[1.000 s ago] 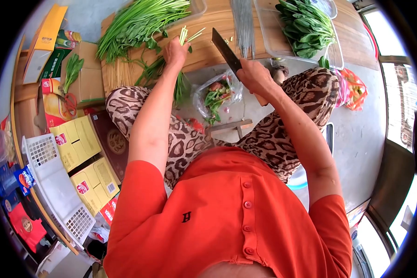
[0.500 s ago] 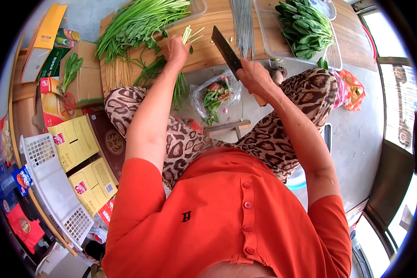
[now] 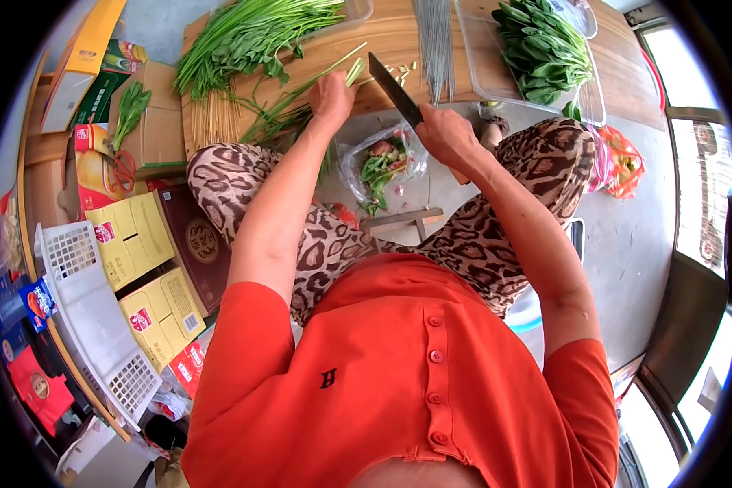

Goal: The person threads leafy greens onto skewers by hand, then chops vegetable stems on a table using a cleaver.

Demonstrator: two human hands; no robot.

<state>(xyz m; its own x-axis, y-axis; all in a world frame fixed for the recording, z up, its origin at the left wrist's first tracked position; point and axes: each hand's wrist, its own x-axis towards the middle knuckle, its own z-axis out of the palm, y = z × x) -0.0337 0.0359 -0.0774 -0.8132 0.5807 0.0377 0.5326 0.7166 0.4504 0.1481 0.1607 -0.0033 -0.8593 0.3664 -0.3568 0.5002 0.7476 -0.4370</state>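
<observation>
My left hand (image 3: 332,98) is closed around a bunch of leafy green stems (image 3: 355,71) at the wooden table's near edge. The pale cut ends stick out to the right, and the leafy part trails back to the left. My right hand (image 3: 449,138) grips a kitchen knife (image 3: 395,89), its dark blade slanting up and left just right of the stem ends. Short cut stem pieces (image 3: 403,71) lie on the table (image 3: 386,37) beyond the blade. A large pile of long green stems (image 3: 256,39) rests at the back left, partly in a clear tray.
Thin wooden skewers (image 3: 211,122) lie at the table's left, metal skewers (image 3: 436,49) at its middle. Dark leafy greens (image 3: 545,53) fill a clear plastic box on the right. Below the edge hangs or sits a plastic bag (image 3: 382,163) of trimmings. Cartons (image 3: 130,240) stand left.
My left hand has moved right and slightly down with the stems, closer to the blade. More cut pieces show on the table. The knife has shifted little.
</observation>
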